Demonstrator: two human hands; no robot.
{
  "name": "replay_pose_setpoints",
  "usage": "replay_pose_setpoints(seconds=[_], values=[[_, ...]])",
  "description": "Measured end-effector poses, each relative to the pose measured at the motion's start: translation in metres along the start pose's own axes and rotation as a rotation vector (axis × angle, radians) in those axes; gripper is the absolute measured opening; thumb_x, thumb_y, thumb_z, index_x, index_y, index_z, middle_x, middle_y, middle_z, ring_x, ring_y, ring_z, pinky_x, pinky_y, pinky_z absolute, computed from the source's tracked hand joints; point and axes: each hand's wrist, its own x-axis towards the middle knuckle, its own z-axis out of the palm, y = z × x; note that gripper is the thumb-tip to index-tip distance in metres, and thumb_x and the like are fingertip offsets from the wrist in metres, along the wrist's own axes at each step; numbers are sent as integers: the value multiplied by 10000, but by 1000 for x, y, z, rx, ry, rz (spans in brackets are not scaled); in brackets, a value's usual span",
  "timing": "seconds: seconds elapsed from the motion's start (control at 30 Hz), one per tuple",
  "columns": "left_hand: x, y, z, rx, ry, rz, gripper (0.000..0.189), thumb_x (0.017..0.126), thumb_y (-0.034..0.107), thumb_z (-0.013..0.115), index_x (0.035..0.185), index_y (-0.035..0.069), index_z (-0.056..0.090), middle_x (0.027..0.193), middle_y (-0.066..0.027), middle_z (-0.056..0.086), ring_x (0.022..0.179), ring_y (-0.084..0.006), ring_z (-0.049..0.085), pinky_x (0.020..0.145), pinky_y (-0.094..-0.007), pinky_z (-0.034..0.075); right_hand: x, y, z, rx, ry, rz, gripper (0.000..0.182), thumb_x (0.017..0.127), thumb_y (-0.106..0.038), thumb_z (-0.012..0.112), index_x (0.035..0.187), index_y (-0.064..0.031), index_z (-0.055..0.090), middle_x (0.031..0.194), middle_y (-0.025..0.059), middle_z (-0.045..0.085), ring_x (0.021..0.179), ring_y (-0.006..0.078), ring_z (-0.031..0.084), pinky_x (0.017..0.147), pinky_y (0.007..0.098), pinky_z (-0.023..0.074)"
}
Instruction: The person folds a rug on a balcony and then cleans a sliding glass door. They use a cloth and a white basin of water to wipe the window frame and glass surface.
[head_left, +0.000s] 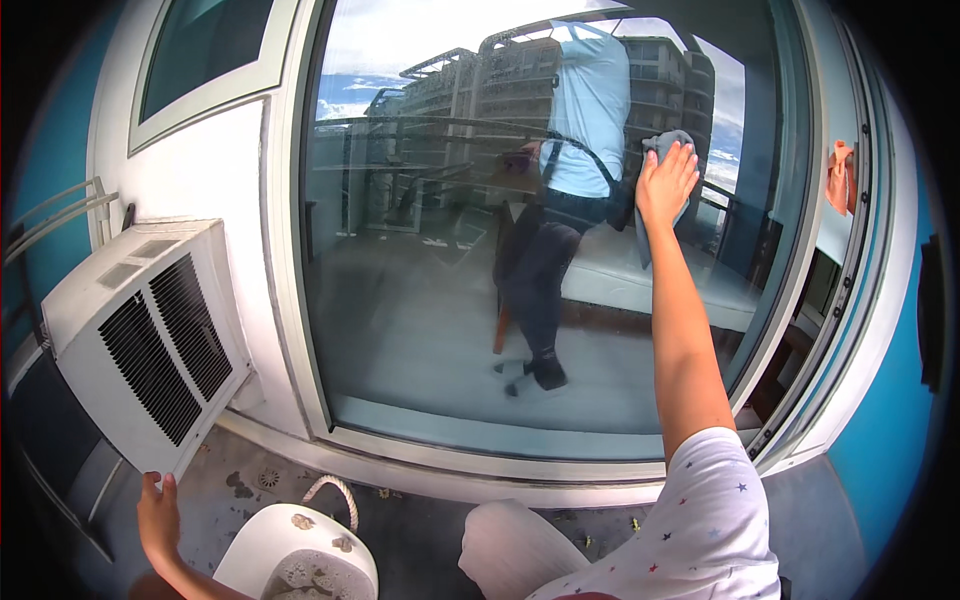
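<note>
My right hand (667, 184) presses a grey-blue cloth (670, 141) flat against the upper right part of a large glass pane (420, 330), arm stretched out. The cloth shows above the fingers and hangs below the palm. At the lower left, my left hand (159, 506) is at the bottom corner of a white air conditioner unit (124, 330), thumb and a finger near its edge. Near that hand stands a white tub (259, 536) with a rope handle (337, 487), holding cloudy, sudsy water (315, 577). The glass mirrors a person in a light blue top, buildings and sky.
A folding metal chair or rack (56, 217) leans at the far left beside the unit. The white window frame (487, 469) ends in a low ledge above a dark, stained floor with a drain (268, 478). An orange cloth (841, 178) shows at the right opening.
</note>
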Motion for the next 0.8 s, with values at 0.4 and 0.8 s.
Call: replay_pose_setpoints(seconds=[0.4,0.8], values=[[1,20,1,-172,-114,17,413,869,375,459,1068,14,472,718,-175,580,668,-263,549,643,-358,421,-1,-67,-31,159,-297,-800,536,851,-368,447,1317,-134,328,1387,54,282,1277,236,256,1040,410,199],[25,-39,29,-7,81,10,389,850,348,481,1050,14,481,804,-213,602,783,-376,578,681,-412,429,25,12,-7,-65,-283,227,672,870,-479,304,1354,-27,188,1408,205,151,1291,386,151,1035,495,118]])
